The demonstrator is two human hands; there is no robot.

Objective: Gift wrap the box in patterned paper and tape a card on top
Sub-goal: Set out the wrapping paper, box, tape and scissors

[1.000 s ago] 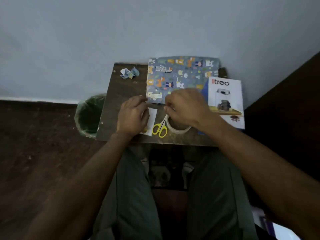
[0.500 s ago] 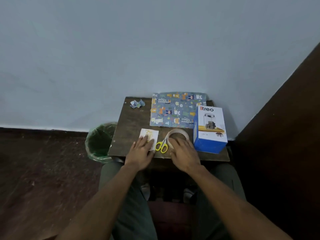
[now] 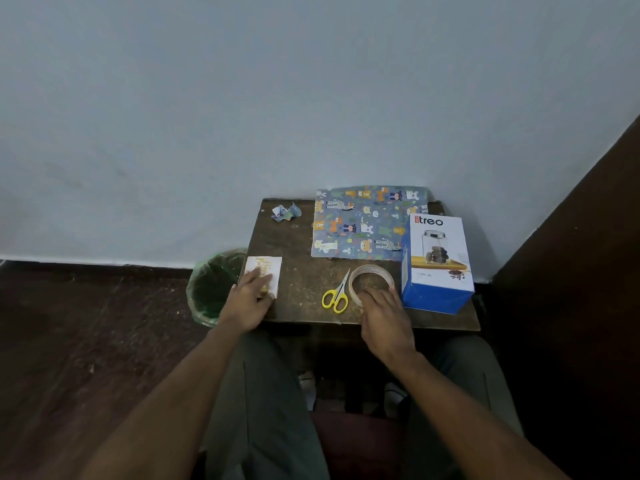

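The left hand (image 3: 250,295), flat and released, has slid the card (image 3: 265,276) leftward while the right hand (image 3: 382,311) rests loosely on the tape (image 3: 370,282), clearing wrapping room.

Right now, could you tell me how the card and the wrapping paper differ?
The card is small and white; the wrapping paper is large, blue and patterned. The left hand rests on the card; nothing touches the wrapping paper. Both lie flat on the table.
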